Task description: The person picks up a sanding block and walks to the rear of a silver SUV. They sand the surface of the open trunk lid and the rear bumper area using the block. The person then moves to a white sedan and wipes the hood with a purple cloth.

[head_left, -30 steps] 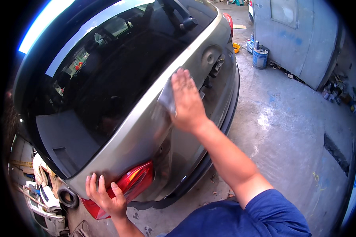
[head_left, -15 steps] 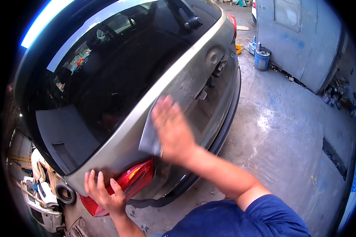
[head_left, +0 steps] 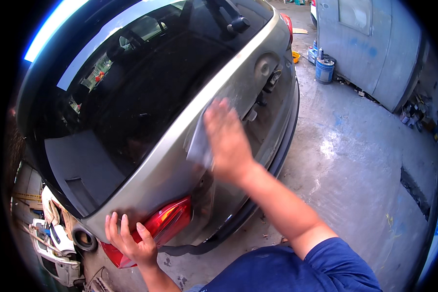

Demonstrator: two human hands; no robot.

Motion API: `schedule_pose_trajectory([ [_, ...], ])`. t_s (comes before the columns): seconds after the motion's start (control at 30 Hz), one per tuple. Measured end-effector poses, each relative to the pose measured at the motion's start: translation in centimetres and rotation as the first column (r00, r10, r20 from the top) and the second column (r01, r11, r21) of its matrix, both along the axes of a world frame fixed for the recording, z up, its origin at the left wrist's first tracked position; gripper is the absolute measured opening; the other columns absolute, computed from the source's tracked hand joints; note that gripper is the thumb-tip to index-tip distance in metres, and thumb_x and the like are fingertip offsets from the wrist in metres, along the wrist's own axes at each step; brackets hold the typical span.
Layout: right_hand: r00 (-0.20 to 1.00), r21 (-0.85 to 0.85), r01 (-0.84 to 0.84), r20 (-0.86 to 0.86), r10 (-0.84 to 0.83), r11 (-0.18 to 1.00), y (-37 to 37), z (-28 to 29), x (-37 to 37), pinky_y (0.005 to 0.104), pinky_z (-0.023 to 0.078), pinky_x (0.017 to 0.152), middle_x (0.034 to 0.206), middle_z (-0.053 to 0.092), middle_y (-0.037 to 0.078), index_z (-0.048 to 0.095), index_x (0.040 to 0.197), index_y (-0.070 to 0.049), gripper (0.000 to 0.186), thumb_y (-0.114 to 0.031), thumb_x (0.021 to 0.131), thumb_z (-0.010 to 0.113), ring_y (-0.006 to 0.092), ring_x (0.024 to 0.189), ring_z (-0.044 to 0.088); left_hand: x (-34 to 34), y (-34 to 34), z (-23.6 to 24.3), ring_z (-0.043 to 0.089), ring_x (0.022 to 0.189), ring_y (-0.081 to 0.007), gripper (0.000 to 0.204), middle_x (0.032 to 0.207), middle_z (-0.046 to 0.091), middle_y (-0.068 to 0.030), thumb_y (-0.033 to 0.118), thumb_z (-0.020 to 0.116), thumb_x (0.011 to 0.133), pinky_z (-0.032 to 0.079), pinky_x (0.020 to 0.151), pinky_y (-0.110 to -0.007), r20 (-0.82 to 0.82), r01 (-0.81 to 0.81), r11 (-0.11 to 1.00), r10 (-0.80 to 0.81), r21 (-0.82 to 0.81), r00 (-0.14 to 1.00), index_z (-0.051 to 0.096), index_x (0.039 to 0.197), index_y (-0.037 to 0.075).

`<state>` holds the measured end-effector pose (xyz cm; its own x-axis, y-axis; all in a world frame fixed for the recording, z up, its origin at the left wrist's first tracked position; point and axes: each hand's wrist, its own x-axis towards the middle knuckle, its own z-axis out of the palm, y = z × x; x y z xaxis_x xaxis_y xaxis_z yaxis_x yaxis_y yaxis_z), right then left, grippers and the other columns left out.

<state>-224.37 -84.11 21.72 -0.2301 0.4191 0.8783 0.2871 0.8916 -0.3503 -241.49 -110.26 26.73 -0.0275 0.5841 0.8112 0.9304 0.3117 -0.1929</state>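
A beige-grey car's tailgate [head_left: 173, 163] fills the middle of the view, below its dark rear window [head_left: 136, 97]. My right hand [head_left: 226, 141], smeared by motion, lies flat over a grey sheet [head_left: 199, 148] that looks like sandpaper, pressing it against the painted panel. The sheet's left edge sticks out from under the palm; the rest is hidden. At the lower left, my left hand [head_left: 131, 241] rests with spread fingers on the red tail light [head_left: 173, 219] and the body beside it. It holds nothing.
The dark bumper edge [head_left: 224, 236] runs along the car's lower side. Across the concrete floor stand a blue bucket [head_left: 324, 70] and a grey metal cabinet or partition [head_left: 370, 48]. A tyre [head_left: 85, 239] and a removed car panel [head_left: 58, 253] lie at the lower left.
My right hand and the grey sheet have slid up and to the right along the tailgate. The left hand stays on the tail light.
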Motion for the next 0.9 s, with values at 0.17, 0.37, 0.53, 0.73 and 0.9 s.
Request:
schedule_pose_trajectory([
  [0.17, 0.998, -0.020, 0.013, 0.062, -0.012, 1.000, -1.3, -1.5, -0.4, 0.0521, 0.010, 0.118, 0.152, 0.017, 0.035, 0.025, 0.144, 0.013, 0.074, -0.023, 0.086, 0.051, 0.0475, 0.144, 0.013, 0.2, 0.3, -0.2, 0.043, 0.130, -0.0385, 0.038, 0.136, 0.051, -0.0194, 0.010, 0.056, 0.085, 0.033, 0.108, -0.049, 0.026, 0.019, 0.999, -0.018, -0.030, 1.000, 0.056, 0.122, 0.000],
  [0.37, 0.998, -0.081, 0.043, -0.034, -0.046, 0.996, 0.7, -1.7, 0.2, 0.0506, 0.014, 0.118, 0.153, 0.018, 0.031, 0.023, 0.146, 0.010, 0.082, -0.026, 0.084, 0.064, 0.0449, 0.144, 0.015, 0.2, 0.4, 0.2, 0.041, 0.132, -0.0387, 0.039, 0.139, 0.048, -0.0196, 0.009, 0.056, 0.085, 0.032, 0.109, -0.049, 0.019, 0.001, 0.999, 0.000, -0.043, 1.000, 0.056, 0.123, 0.001],
  [0.53, 0.998, -0.077, 0.022, 0.057, -0.018, 0.997, -2.5, -3.2, -0.3, 0.0502, 0.013, 0.118, 0.154, 0.017, 0.031, 0.023, 0.146, 0.010, 0.078, -0.026, 0.087, 0.060, 0.0443, 0.145, 0.014, 0.2, 0.8, -0.2, 0.041, 0.132, -0.0383, 0.039, 0.139, 0.048, -0.0199, 0.009, 0.056, 0.085, 0.031, 0.109, -0.049, 0.028, -0.006, 0.999, 0.007, -0.050, 1.000, 0.056, 0.123, 0.001],
  [0.73, 0.993, -0.023, 0.088, -0.078, -0.090, 0.996, 1.3, -3.4, 0.2, 0.0503, 0.014, 0.117, 0.153, 0.019, 0.031, 0.017, 0.148, 0.009, 0.083, -0.023, 0.087, 0.064, 0.0446, 0.144, 0.016, 0.2, 0.3, 0.2, 0.043, 0.128, -0.0409, 0.035, 0.134, 0.051, -0.0203, 0.013, 0.056, 0.085, 0.035, 0.106, -0.051, -0.033, -0.039, 0.998, 0.037, -0.047, 0.999, 0.058, 0.117, -0.003],
  [0.9, 0.999, -0.093, 0.003, -0.037, -0.007, 0.996, -1.4, -3.7, -0.1, 0.0512, 0.011, 0.118, 0.154, 0.015, 0.032, 0.018, 0.148, 0.010, 0.081, -0.029, 0.089, 0.058, 0.0437, 0.145, 0.012, 0.3, 1.0, -0.1, 0.043, 0.128, -0.0407, 0.035, 0.134, 0.051, -0.0202, 0.013, 0.057, 0.085, 0.035, 0.106, -0.051, -0.019, -0.031, 0.998, 0.030, -0.051, 0.999, 0.059, 0.116, -0.003],
])
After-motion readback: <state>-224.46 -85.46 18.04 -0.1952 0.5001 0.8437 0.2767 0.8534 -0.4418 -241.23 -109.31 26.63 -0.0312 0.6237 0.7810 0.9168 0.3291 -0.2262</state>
